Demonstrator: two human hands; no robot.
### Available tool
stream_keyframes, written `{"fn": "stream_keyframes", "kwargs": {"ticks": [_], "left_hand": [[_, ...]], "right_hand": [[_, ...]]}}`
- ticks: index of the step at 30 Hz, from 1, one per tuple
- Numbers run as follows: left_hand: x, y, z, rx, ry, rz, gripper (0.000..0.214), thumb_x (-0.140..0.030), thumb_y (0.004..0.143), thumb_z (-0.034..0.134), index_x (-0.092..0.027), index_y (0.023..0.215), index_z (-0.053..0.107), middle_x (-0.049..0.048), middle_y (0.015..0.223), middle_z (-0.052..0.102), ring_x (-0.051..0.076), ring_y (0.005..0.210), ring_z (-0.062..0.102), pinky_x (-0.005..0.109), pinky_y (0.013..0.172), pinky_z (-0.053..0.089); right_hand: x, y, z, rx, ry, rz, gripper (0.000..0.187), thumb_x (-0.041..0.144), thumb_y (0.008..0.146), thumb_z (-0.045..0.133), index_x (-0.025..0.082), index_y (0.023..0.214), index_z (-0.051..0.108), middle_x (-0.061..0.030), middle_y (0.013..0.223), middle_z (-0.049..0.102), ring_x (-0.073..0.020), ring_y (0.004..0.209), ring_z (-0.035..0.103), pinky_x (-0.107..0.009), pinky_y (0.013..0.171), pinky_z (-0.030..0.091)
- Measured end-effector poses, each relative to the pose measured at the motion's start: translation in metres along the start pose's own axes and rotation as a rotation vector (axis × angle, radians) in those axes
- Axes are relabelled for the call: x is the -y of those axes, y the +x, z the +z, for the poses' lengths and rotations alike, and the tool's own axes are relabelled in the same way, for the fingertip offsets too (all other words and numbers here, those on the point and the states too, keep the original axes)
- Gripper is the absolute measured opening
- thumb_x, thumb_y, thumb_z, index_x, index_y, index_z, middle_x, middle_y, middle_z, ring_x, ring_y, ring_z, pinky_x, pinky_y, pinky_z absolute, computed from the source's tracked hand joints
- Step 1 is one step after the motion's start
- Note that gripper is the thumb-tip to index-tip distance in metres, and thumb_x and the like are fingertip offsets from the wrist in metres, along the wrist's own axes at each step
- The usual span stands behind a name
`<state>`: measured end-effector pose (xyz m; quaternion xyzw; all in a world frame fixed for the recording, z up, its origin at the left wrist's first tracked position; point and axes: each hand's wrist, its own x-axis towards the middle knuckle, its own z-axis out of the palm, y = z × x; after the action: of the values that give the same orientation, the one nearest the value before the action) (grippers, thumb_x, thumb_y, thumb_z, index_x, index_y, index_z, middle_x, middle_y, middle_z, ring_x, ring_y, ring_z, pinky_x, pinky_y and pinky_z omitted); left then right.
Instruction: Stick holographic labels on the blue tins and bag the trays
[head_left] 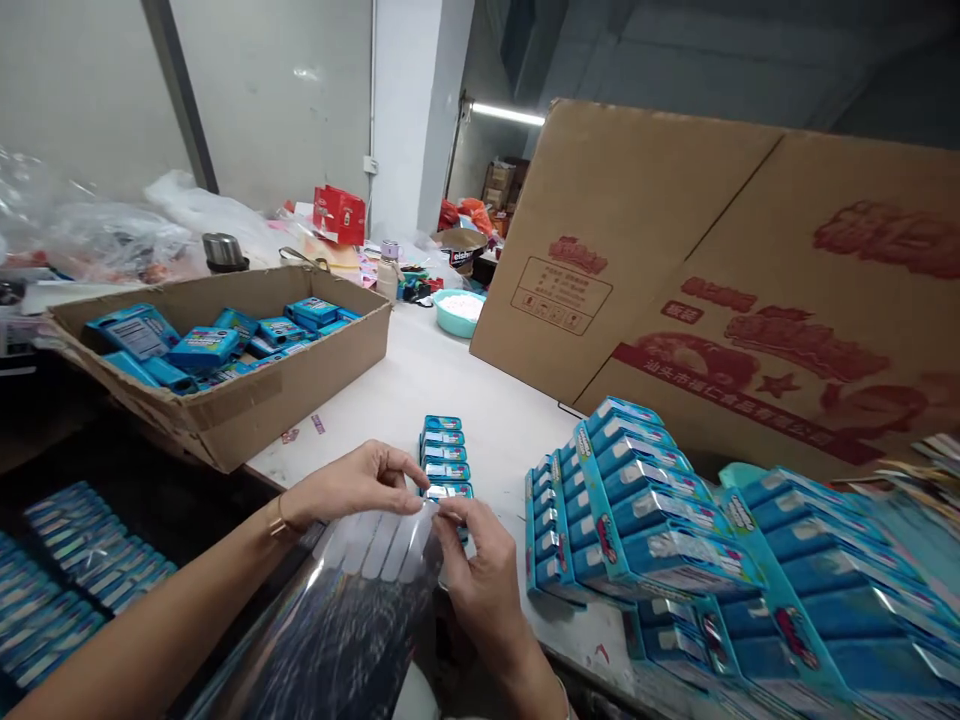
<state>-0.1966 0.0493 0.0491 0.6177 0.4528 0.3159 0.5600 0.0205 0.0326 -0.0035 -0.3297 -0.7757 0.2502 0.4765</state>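
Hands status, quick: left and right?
Left hand: fingers curled at the top edge of the clear sheet; grip can't be told.
Right hand: closed, pinching the sheet's corner.

A pale, scuffed wall (277, 110) fills the left of the background, crossed by a dark slanting bar (178, 95) and ending at a white square pillar (405, 110), with a small white socket box (370, 165) beside it. Past the pillar, a lit tube lamp (508, 115) glows above stacked brown cartons (499, 183), while the upper right recedes into dim grey. A long white-topped table (424, 362) stretches toward the pillar.
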Motion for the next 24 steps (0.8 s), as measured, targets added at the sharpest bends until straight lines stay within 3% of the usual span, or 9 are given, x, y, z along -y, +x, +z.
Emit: {"fn": "stream_keyframes", "kwargs": {"ticks": [5, 10, 19, 24], "left_hand": [[-0.003, 0.002, 0.014, 0.042, -0.123, -0.007, 0.038, -0.037, 0.075, 0.08, -0.011, 0.102, 0.075, -0.0049, 0.057, 0.054, 0.008, 0.053, 0.038, 0.022, 0.052, 0.025], [-0.008, 0.002, 0.019, 0.034, -0.176, -0.025, 0.037, -0.039, 0.073, 0.081, -0.011, 0.096, 0.076, -0.006, 0.056, 0.048, 0.007, 0.052, 0.033, 0.021, 0.05, 0.021], [-0.011, -0.003, 0.018, -0.012, -0.227, -0.053, 0.038, -0.041, 0.067, 0.083, -0.013, 0.091, 0.076, -0.0045, 0.057, 0.051, 0.008, 0.051, 0.036, 0.021, 0.049, 0.026], [-0.013, -0.003, 0.019, -0.035, -0.233, -0.054, 0.037, -0.04, 0.066, 0.083, -0.013, 0.09, 0.075, -0.0039, 0.058, 0.053, 0.008, 0.051, 0.037, 0.02, 0.048, 0.025]], "right_hand": [[-0.002, -0.006, -0.019, -0.094, -0.231, -0.312, 0.032, 0.006, 0.092, 0.057, 0.021, 0.119, 0.066, -0.0084, 0.095, 0.072, -0.0224, 0.086, 0.066, -0.036, 0.073, 0.054], [-0.005, -0.007, -0.027, -0.109, -0.292, -0.451, 0.045, 0.001, 0.09, 0.055, 0.023, 0.128, 0.063, -0.0099, 0.106, 0.074, -0.024, 0.095, 0.068, -0.04, 0.078, 0.056], [0.003, -0.005, -0.025, -0.114, -0.255, -0.406, 0.051, 0.002, 0.088, 0.059, 0.029, 0.131, 0.062, -0.0093, 0.114, 0.073, -0.0243, 0.1, 0.069, -0.042, 0.081, 0.057], [0.002, -0.004, -0.018, -0.146, -0.195, -0.347, 0.044, 0.001, 0.088, 0.059, 0.029, 0.121, 0.064, -0.0072, 0.112, 0.073, -0.0229, 0.1, 0.068, -0.041, 0.084, 0.055]]}}
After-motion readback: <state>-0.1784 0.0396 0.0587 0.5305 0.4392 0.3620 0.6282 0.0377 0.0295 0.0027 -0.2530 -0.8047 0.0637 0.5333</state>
